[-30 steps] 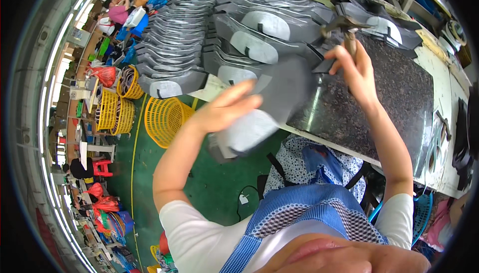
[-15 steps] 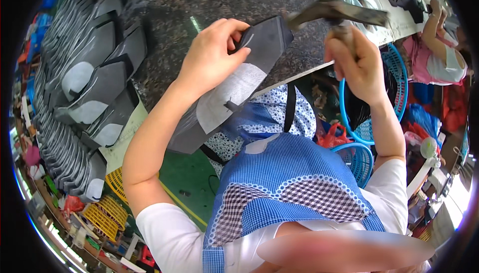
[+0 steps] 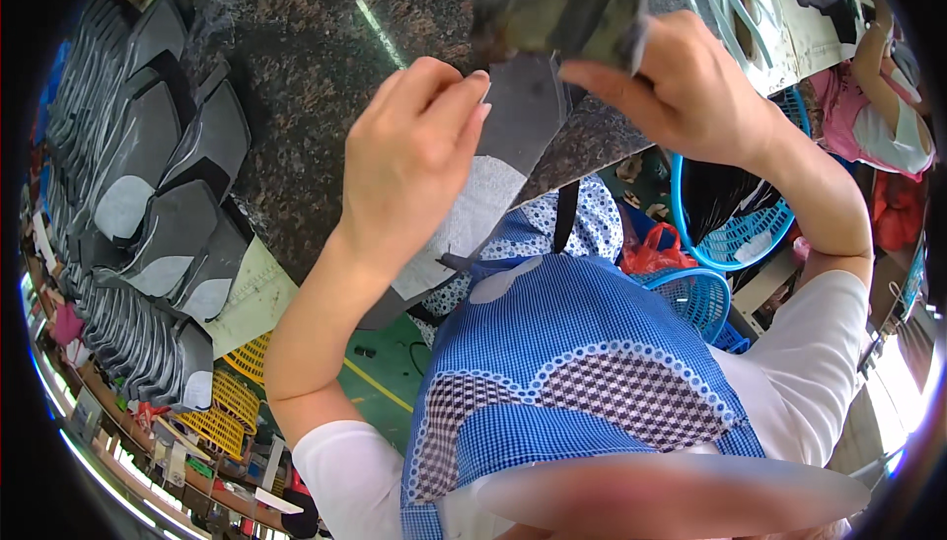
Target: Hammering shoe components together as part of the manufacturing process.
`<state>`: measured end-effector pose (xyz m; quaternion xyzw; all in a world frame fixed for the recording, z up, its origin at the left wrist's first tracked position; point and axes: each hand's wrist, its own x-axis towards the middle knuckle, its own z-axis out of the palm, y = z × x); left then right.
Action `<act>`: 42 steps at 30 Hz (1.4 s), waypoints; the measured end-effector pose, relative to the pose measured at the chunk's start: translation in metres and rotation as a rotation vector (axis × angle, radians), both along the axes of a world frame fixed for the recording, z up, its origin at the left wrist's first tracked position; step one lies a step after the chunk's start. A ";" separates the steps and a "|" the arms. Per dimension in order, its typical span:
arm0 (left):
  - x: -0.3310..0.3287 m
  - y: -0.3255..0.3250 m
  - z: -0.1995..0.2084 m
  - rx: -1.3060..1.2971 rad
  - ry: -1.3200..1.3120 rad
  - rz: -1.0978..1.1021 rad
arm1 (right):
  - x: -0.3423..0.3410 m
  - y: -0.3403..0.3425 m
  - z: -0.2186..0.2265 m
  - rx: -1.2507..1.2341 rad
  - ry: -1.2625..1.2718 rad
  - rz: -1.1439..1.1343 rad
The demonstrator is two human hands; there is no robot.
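Observation:
A dark grey shoe upper [image 3: 523, 126] with a light grey patch [image 3: 483, 200] lies over the near edge of the dark speckled stone slab [image 3: 296, 67], its lower end hanging toward my apron. My left hand [image 3: 409, 160] rests at its left edge, the fingers curled and pinched on it. My right hand [image 3: 695, 96] is closed around a hammer [image 3: 562, 22], whose head is smeared by motion just above the upper's far end. The hammer covers that end, and its handle is mostly hidden by my fingers.
Rows of stacked grey uppers [image 3: 148, 165] stand along the slab's left. Blue plastic baskets [image 3: 745, 239] sit below its right edge, one with black pieces inside. Yellow crates [image 3: 222, 412] are at lower left. Another person [image 3: 888, 116] works at far right.
My right hand has brought the hammer leftward and turned over, so its head now hangs above the upper. My left hand has shifted slightly, its fingers closer together.

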<state>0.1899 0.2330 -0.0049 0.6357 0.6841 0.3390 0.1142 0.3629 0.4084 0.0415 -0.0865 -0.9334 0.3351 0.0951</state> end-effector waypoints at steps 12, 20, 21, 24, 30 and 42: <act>-0.005 -0.016 0.001 -0.041 -0.057 -0.036 | 0.012 -0.001 -0.025 -0.152 0.035 0.031; 0.002 -0.024 0.001 -0.060 0.108 -0.026 | 0.010 -0.014 -0.017 -0.239 -0.016 0.088; -0.002 -0.024 0.002 -0.060 0.067 -0.041 | 0.012 -0.017 -0.010 -0.166 -0.175 0.139; -0.015 -0.028 -0.001 -0.053 -0.079 -0.034 | 0.015 -0.021 -0.019 -0.096 -0.157 0.142; 0.010 -0.037 0.002 -0.062 0.053 0.044 | 0.017 -0.022 -0.021 -0.022 -0.025 0.156; -0.048 0.005 0.023 -0.491 -0.384 -0.051 | 0.014 -0.003 -0.026 -0.044 0.007 -0.083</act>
